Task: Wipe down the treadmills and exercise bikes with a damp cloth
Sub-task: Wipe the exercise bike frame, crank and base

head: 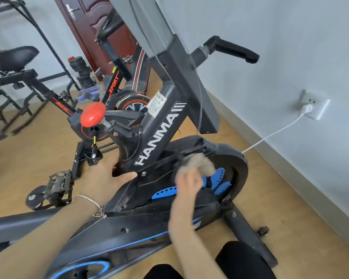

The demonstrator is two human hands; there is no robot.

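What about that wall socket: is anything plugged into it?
Plugged in: a white plug sits in the wall socket, and its white cable runs down toward the floor behind the exercise bike.

Left hand [113, 176] in a curled grip; right hand [187, 183] blurred, clenched.

The exercise bike [161, 125] stands on the floor [28, 154]. To its right is the wall [290, 57] with a socket [318, 109]. Behind it stands a second bike [117, 81], then a door [93, 27]. Its pedal [58, 185] is on its left. The left hand [107, 178] holds its frame [129, 146]; the right hand [189, 184] holds the cloth [199, 164] on its flywheel cover [238, 166].
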